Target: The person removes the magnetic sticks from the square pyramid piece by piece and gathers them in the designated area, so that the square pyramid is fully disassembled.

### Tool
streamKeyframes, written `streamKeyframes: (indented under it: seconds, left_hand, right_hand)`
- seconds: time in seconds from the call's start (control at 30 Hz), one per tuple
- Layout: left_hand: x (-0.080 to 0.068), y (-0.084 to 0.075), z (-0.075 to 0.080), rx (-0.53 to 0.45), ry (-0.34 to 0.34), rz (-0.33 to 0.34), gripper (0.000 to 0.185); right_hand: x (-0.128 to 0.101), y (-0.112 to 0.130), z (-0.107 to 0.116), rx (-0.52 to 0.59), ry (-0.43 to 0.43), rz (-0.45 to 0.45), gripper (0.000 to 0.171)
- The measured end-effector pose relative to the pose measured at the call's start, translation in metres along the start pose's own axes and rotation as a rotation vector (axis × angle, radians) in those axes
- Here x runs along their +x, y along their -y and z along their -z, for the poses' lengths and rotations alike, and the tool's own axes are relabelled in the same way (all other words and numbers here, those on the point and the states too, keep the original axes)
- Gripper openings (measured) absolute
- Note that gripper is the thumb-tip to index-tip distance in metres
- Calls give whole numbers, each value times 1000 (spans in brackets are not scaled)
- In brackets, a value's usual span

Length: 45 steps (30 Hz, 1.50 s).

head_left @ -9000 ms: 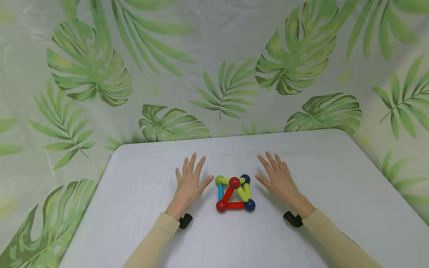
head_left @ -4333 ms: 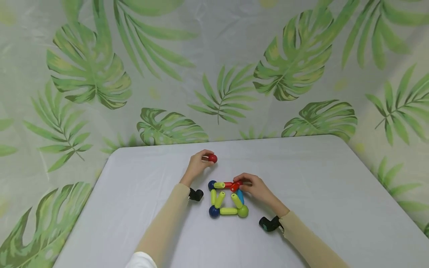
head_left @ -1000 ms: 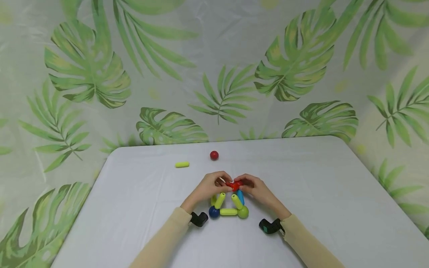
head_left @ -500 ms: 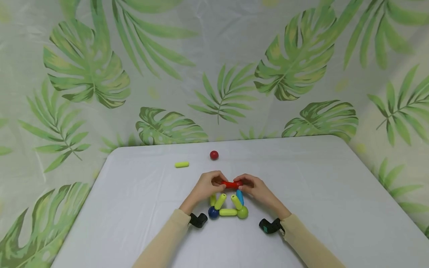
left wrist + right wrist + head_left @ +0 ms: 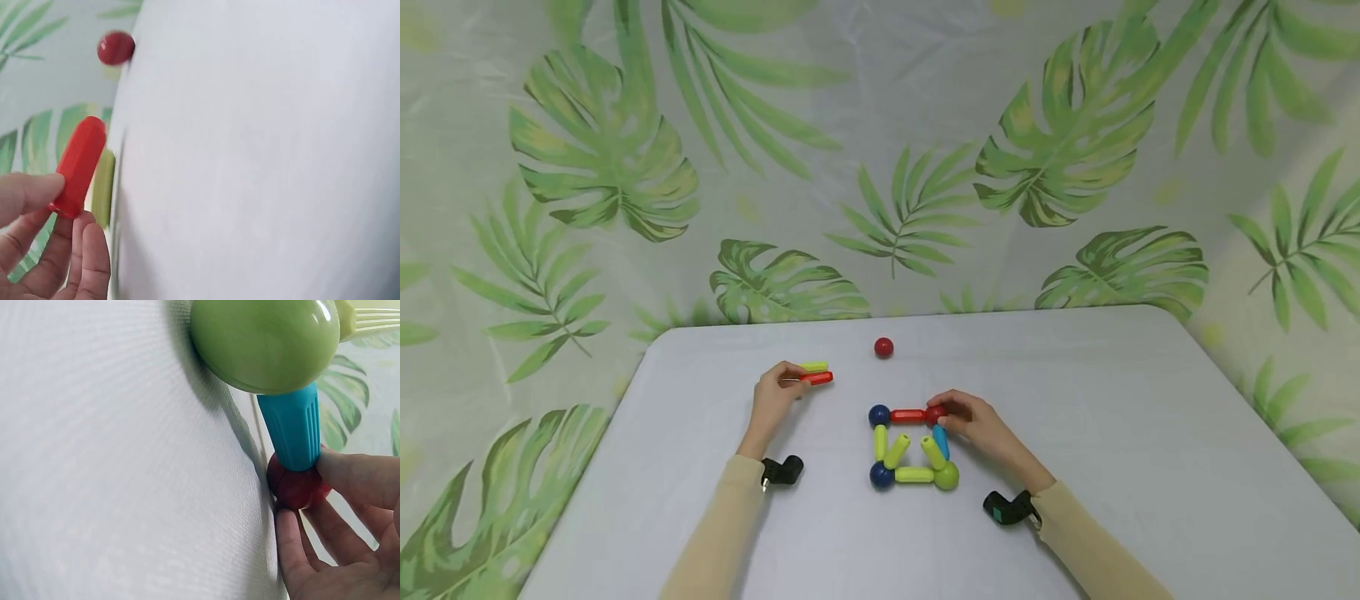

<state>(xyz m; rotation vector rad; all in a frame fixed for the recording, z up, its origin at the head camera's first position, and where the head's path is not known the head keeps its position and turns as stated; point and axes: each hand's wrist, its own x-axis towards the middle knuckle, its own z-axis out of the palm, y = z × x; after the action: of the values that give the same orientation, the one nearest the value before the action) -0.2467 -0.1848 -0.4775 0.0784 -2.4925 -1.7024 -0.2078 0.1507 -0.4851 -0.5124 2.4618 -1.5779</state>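
My left hand [image 5: 772,400] pinches a loose red rod [image 5: 80,165] between thumb and fingers, close beside a yellow-green rod [image 5: 814,366] at the back left of the table. My right hand [image 5: 972,423] grips the red ball [image 5: 936,416] at the far right corner of a square of magnetic rods and balls. A red rod [image 5: 908,416] joins that ball to a dark blue ball [image 5: 879,416], and a blue rod [image 5: 292,428] runs from it to the green ball [image 5: 265,340]. Two yellow-green rods [image 5: 897,451] slant up from the near corners, their upper ends free.
A separate red ball [image 5: 883,347] lies behind the square, near the table's back edge. The white-covered table [image 5: 1075,375] ends against a leaf-print cloth [image 5: 895,167]. A black wrist camera [image 5: 1009,507] sits on each forearm.
My left hand has pulled the slanting red rod off the red corner ball and carried it left, to beside the loose yellow-green rod. My right hand stays on the corner ball.
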Motion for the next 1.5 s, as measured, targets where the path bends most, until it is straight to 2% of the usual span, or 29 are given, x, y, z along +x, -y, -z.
streamKeyframes:
  seconds: [0.1,0.27,0.47,0.53,0.6,0.63,0.7,0.83,0.9,0.93,1.0,1.07,1.17,1.33,1.4,1.5]
  left_hand:
    - [9,7,7,75,-16,20,17]
    - [19,6,8,179,-27,12,14]
    - [25,3,6,213,-55,-24,12]
    - [24,2,6,220,-66,-51,12]
    - [19,-3,4,201,-40,-95,14]
    - [15,-7,2,185,1,-125,15]
    - [3,-16,-4,127,151,-192,18]
    - [-26,-37,-25,-1,630,-310,28]
    - [-38,-44,-37,-17,817,-327,34]
    - [-44,-46,-43,-8,877,-336,35]
    - [-52,-48,-52,23,928,-347,36]
    - [-57,-50,-57,54,911,-367,35]
    - [-59,-49,-60,84,837,-395,34]
    - [-59,-47,-60,65,746,-391,27]
    - [-60,-46,-58,41,722,-363,25]
    - [-61,-42,-51,-15,668,-281,26]
  right_hand:
    - [-2,4,0,2,5,-6,25]
    - [0,-2,-1,3,-3,-12,25]
    - [0,-2,-1,10,-6,-17,25]
    - [0,-2,-1,5,-6,-15,25]
    - [0,-2,-1,1,-7,-17,25]
    - [0,-1,0,2,-8,-20,25]
    - [-1,-1,0,0,-8,-23,25]
    - [-1,-1,-1,7,-6,-22,25]
    - [-1,-2,-1,7,-7,-18,25]
    - [0,-2,-1,11,-7,-17,25]
    - [0,-3,-1,9,-5,-11,25]
    - [0,-3,-1,6,-6,-10,25]
    - [1,-3,-1,9,-2,-7,25]
    - [0,-1,1,19,-10,-13,25]
    - [0,-1,2,18,-6,-2,25]
    - [0,0,1,15,-6,-9,25]
